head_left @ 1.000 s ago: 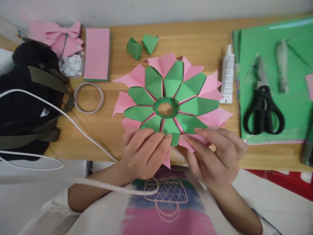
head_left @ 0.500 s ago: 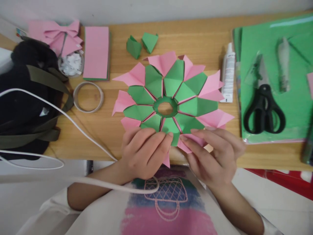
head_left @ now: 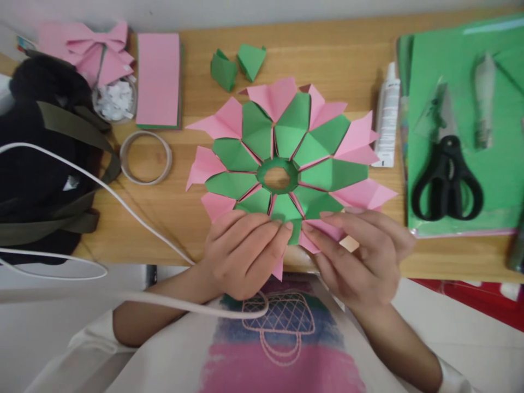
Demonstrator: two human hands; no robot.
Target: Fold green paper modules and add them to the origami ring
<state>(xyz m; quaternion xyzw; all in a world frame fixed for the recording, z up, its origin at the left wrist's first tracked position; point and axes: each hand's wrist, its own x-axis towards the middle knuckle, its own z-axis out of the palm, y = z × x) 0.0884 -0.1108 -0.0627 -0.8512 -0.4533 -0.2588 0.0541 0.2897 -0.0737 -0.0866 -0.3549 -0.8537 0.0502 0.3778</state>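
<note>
A ring of folded paper, a pink and green paper flower [head_left: 331, 176] with a round hole in its middle, is held up over the table's front edge. My left hand [head_left: 248, 251] is closed on its lower left edge, with the thumb against a green petal. My right hand [head_left: 360, 251] pinches a pink point of the flower [head_left: 321, 233] at the lower right between fingers and thumb. The fingers hide parts of the lower petals. Two small folded green paper pieces [head_left: 223, 71] lie on the table beyond the flower.
A pink paper stack [head_left: 158, 79], a tape roll [head_left: 167, 164], a pink paper bow [head_left: 98, 46] and a black bag [head_left: 36, 164] lie left. At right are a glue tube [head_left: 387, 117], scissors [head_left: 448, 180] and green sheets [head_left: 507, 174]. A white cable [head_left: 135, 210] crosses the left side.
The view has shifted slightly, so the things on the table sit a little higher. Both hands keep their hold on the flower in nearly the same pose.
</note>
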